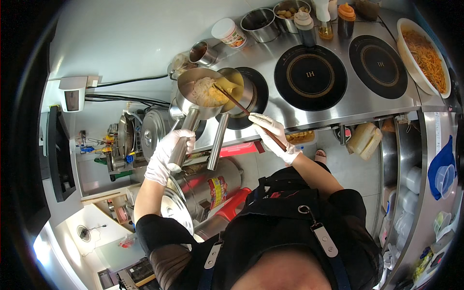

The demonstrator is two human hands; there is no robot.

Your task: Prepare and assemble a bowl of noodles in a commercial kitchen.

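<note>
Gloved in white, my left hand [175, 148] grips the handle of a steel saucepan [188, 103], which is raised and tilted toward a second saucepan [247, 90] on the leftmost induction plate [261, 87]. Pale noodles [203, 90] and a yellow food [222, 95] lie at the raised pan's rim. My right hand [270, 132], also gloved, is closed around dark chopsticks [237, 103] whose tips touch the food. The second pan's handle [218, 143] points toward me, with no hand on it. The raised pan hides part of the second pan and its contents.
Two more induction plates [310, 77] [378, 67] lie to the right, beside a white bowl of shredded orange food [401, 45]. Along the wall stand a steel cup [210, 54], a lidded tub [229, 33], steel pots [261, 30] and squeeze bottles [305, 30]. A pot lid [152, 132] is at left.
</note>
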